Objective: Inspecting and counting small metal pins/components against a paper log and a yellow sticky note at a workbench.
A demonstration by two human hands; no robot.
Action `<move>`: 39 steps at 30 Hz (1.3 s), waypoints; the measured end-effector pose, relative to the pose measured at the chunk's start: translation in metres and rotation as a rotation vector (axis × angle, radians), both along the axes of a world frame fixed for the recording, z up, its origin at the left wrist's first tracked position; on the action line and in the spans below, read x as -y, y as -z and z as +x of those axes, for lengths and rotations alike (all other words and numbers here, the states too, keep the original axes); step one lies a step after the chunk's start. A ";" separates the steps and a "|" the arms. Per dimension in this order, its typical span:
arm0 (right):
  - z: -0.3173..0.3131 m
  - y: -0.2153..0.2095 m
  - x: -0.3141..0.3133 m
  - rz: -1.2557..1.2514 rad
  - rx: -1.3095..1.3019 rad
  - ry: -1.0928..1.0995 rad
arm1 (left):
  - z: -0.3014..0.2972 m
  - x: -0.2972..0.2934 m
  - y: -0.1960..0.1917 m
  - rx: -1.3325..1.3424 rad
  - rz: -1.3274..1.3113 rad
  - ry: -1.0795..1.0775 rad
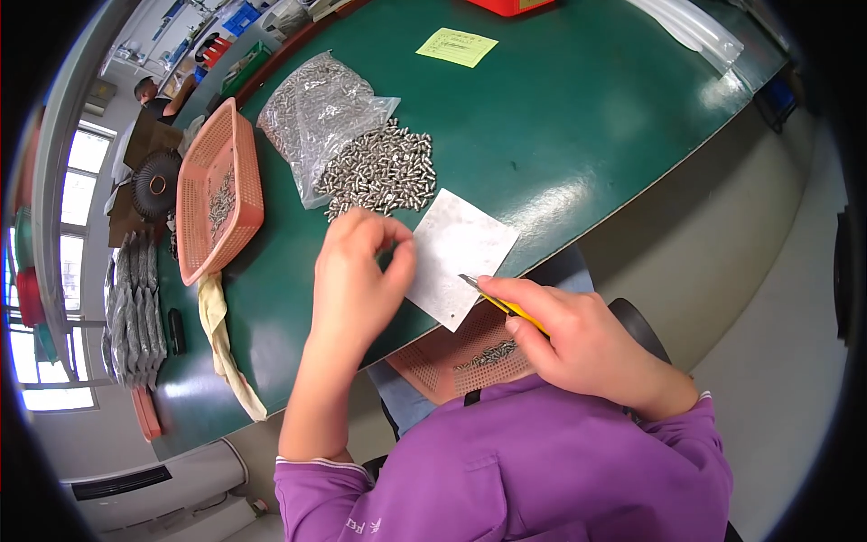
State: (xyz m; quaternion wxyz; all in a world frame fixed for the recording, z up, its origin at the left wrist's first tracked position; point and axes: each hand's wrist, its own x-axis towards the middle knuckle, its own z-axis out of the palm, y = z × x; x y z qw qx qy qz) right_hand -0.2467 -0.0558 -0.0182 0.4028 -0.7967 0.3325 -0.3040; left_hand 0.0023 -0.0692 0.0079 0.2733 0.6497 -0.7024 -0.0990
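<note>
Mid-frame, the left hand (361,266) curls just below the metal pieces (381,172), any hold unclear; lower right, the right hand (582,339) clasps a yellow tool (524,316).

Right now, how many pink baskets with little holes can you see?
2: one basket on the left of the green table, the other basket below its near edge, partly covered. More may be hidden.

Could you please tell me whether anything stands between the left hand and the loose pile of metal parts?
Nothing visible does: the left hand is at the near edge of the loose pile. The plastic bag lies on the pile's far left side.
</note>
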 end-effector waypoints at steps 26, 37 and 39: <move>0.016 -0.012 0.013 -0.116 -0.099 -0.128 | -0.017 -0.036 0.019 -0.123 0.019 0.039; 0.015 -0.002 0.002 -0.008 -0.075 -0.028 | -0.019 -0.037 0.019 -0.114 0.033 0.008; 0.016 -0.001 0.002 -0.004 -0.051 -0.046 | -0.020 -0.037 0.019 -0.115 0.032 0.005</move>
